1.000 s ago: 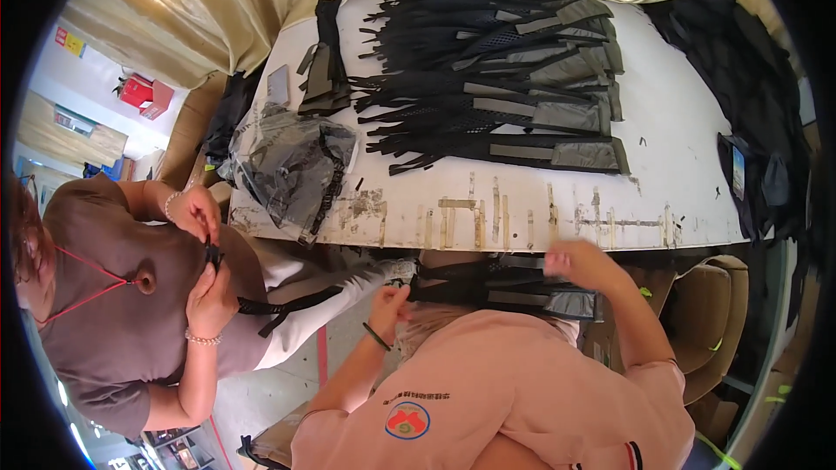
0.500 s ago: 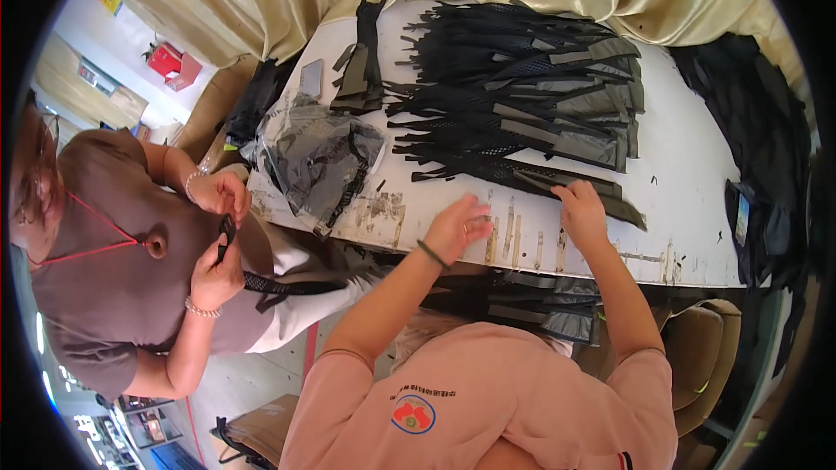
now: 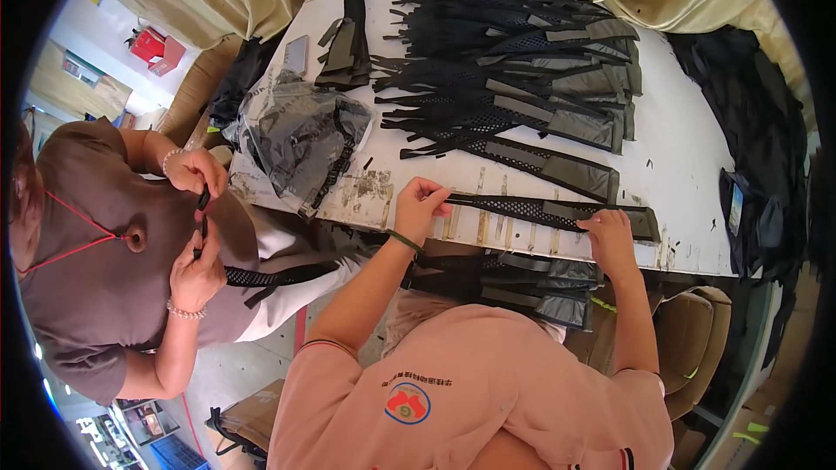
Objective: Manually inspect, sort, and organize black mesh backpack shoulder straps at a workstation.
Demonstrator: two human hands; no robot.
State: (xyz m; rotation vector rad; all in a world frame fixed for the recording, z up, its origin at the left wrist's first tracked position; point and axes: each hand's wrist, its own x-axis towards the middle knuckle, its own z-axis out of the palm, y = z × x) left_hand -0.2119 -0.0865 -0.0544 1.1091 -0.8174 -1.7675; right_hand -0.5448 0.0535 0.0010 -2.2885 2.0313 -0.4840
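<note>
A long strap (image 3: 544, 211), black mesh with a grey end, lies flat along the near edge of the white table (image 3: 688, 165). My left hand (image 3: 422, 206) pinches its mesh end at the left. My right hand (image 3: 610, 239) presses down on it near the grey end at the right. More straps of the same kind (image 3: 522, 283) are stacked on my lap under the table edge.
A big pile of mesh-and-grey straps (image 3: 522, 61) covers the table's far side. A clear plastic bag of dark pieces (image 3: 300, 144) lies at the left. A co-worker in brown (image 3: 104, 252) handles a black strap at the left. Black fabric (image 3: 749, 104) hangs at the right; a brown chair (image 3: 688, 339) stands below.
My hands came up from my lap to the table with one strap. They have since drawn it back to the near edge and spread apart along it.
</note>
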